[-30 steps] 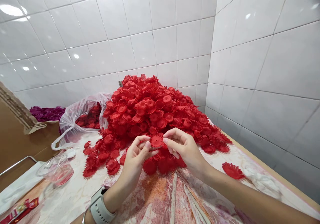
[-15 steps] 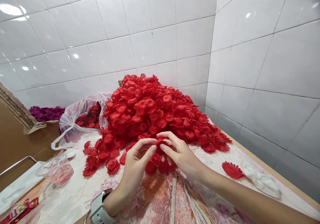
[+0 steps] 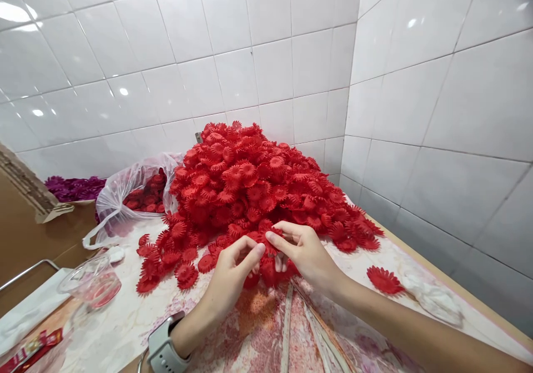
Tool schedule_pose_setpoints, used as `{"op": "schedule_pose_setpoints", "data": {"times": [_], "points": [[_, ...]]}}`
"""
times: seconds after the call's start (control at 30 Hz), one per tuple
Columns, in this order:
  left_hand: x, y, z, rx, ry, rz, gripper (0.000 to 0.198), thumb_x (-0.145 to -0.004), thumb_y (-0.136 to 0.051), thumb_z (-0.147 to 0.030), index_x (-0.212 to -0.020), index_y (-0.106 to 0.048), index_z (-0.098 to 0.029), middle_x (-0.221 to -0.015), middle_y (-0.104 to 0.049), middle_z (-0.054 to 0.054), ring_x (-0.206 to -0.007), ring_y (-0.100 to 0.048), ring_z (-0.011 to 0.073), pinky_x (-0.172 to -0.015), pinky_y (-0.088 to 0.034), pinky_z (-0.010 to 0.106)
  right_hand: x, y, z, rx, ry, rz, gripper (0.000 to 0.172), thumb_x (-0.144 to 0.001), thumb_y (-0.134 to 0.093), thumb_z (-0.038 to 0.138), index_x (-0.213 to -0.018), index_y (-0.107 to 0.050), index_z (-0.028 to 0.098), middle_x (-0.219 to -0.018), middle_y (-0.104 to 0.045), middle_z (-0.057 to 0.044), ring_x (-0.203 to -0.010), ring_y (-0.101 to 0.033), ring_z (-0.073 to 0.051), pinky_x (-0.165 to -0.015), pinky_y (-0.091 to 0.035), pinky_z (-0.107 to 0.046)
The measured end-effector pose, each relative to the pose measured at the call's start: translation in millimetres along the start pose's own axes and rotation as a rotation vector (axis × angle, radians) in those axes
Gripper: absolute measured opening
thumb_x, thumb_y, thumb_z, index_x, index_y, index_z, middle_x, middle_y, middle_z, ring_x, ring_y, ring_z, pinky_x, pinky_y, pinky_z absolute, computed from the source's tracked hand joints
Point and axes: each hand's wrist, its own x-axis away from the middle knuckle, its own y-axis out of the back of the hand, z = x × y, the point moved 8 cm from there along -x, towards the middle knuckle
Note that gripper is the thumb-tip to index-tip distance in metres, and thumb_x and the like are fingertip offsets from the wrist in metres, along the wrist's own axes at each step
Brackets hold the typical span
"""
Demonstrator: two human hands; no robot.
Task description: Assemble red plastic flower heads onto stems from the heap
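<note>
Both hands meet at the front foot of a large heap of red artificial flower petals (image 3: 250, 179), cut in rounds with fringed edges. My left hand (image 3: 237, 262) is closed, thumb and index fingertip pinched at the edge of a red artificial flower (image 3: 267, 244). From the other side, my right hand (image 3: 303, 248) pinches the same flower between thumb and fingers. Red on red makes its outline hard to follow. Just below the fingers, thin stems and pale strips (image 3: 318, 334) run toward me across the table.
To the right, one red flower (image 3: 383, 280) lies beside crumpled white material (image 3: 435, 301). At left are a plastic bag (image 3: 110, 195) with darker red petals, purple petals (image 3: 75, 188), a clear plastic cup (image 3: 89, 284), a cardboard box (image 3: 25, 212) and a red wrapper (image 3: 35, 353). Tiled walls enclose the corner.
My right hand's fingers have drawn closer together around the flower, and its fingertips sit slightly lower. My left thumb and index finger have shifted a little while staying beside it.
</note>
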Motion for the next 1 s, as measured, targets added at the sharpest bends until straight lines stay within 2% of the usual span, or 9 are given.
{"op": "schedule_pose_setpoints", "data": {"times": [0.17,0.27,0.37,0.47,0.53,0.6,0.67,0.87,1.0], "points": [[1.9,-1.8,-9.6,-0.003,-0.079,0.018,0.03,-0.089,-0.048,-0.036,-0.063,-0.05,-0.02,-0.06,-0.046,-0.006,-0.058,-0.042,0.0115,-0.058,-0.034,0.023,2.0,-10.1,-5.1,0.016,-0.047,0.094,0.024,-0.083,-0.053,0.042,-0.072,-0.051,0.021,-0.052,-0.053,0.006,-0.042,-0.051,-0.011,-0.04,-0.037,-0.021],[3.8,-5.4,-11.2,0.002,-0.085,0.05,0.03,-0.089,-0.047,-0.037,-0.064,-0.049,-0.021,-0.059,-0.043,-0.006,-0.057,-0.042,0.0117,-0.057,-0.034,0.023,4.9,-16.4,-4.2,0.066,-0.081,0.194,0.028,-0.084,-0.044,0.04,-0.067,-0.05,0.019,-0.053,-0.054,0.003,-0.04,-0.049,-0.01,-0.037,-0.032,-0.021],[4.4,-5.3,-8.6,-0.005,-0.083,0.033,0.031,-0.089,-0.048,-0.039,-0.063,-0.048,-0.021,-0.059,-0.043,-0.006,-0.057,-0.041,0.0122,-0.056,-0.034,0.023,5.4,-15.8,-2.1,0.104,-0.069,0.214,0.035,-0.086,-0.04,0.037,-0.058,-0.05,0.018,-0.051,-0.055,0.001,-0.041,-0.046,-0.009,-0.041,-0.033,-0.021],[3.0,3.5,-4.6,-0.038,-0.084,-0.06,0.034,-0.087,-0.049,-0.042,-0.061,-0.046,-0.021,-0.059,-0.043,-0.005,-0.057,-0.04,0.0127,-0.056,-0.034,0.024,4.3,-15.7,-5.6,0.141,-0.07,0.226,0.04,-0.086,-0.043,0.041,-0.053,-0.048,0.019,-0.046,-0.054,0.001,-0.037,-0.045,-0.009,-0.041,-0.033,-0.022],[2.3,14.6,-3.7,-0.039,-0.093,-0.167,0.033,-0.087,-0.048,-0.043,-0.062,-0.048,-0.021,-0.058,-0.043,-0.005,-0.057,-0.04,0.0129,-0.056,-0.034,0.024,3.4,-15.6,-9.0,0.158,-0.082,0.222,0.042,-0.085,-0.046,0.044,-0.052,-0.048,0.019,-0.041,-0.052,0.002,-0.034,-0.042,-0.008,-0.039,-0.032,-0.022],[2.9,25.5,-5.1,-0.012,-0.119,-0.271,0.03,-0.087,-0.049,-0.041,-0.065,-0.05,-0.02,-0.059,-0.043,-0.005,-0.057,-0.039,0.0127,-0.056,-0.035,0.024,2.5,-14.3,-11.3,0.168,-0.094,0.203,0.043,-0.084,-0.048,0.046,-0.051,-0.049,0.019,-0.037,-0.046,0.005,-0.031,-0.037,-0.008,-0.037,-0.028,-0.022],[3.4,29.9,-7.4,0.025,-0.142,-0.307,0.027,-0.085,-0.051,-0.039,-0.066,-0.051,-0.02,-0.059,-0.043,-0.005,-0.057,-0.038,0.012,-0.056,-0.035,0.023,1.9,-13.0,-12.3,0.172,-0.109,0.19,0.045,-0.083,-0.048,0.05,-0.051,-0.051,0.019,-0.033,-0.04,0.007,-0.029,-0.03,-0.007,-0.034,-0.023,-0.022],[0.3,16.7,-4.3,0.086,-0.062,-0.169,0.021,-0.081,-0.06,-0.037,-0.071,-0.061,-0.019,-0.061,-0.05,-0.005,-0.058,-0.043,0.0114,-0.055,-0.035,0.022,2.0,-14.5,-7.0,0.05,-0.07,0.226,0.057,-0.074,-0.052,0.069,-0.051,-0.054,0.018,-0.034,-0.037,0.007,-0.034,-0.029,-0.007,-0.04,-0.021,-0.024],[-0.5,10.4,-6.1,0.144,-0.076,-0.084,0.016,-0.079,-0.063,-0.032,-0.078,-0.072,-0.02,-0.076,-0.064,-0.001,-0.076,-0.053,0.0142,-0.071,-0.039,0.023,3.8,-18.9,-3.8,-0.056,-0.024,0.294,0.059,-0.071,-0.055,0.073,-0.054,-0.056,0.016,-0.036,-0.038,0.008,-0.035,-0.028,-0.006,-0.041,-0.02,-0.025]]}}
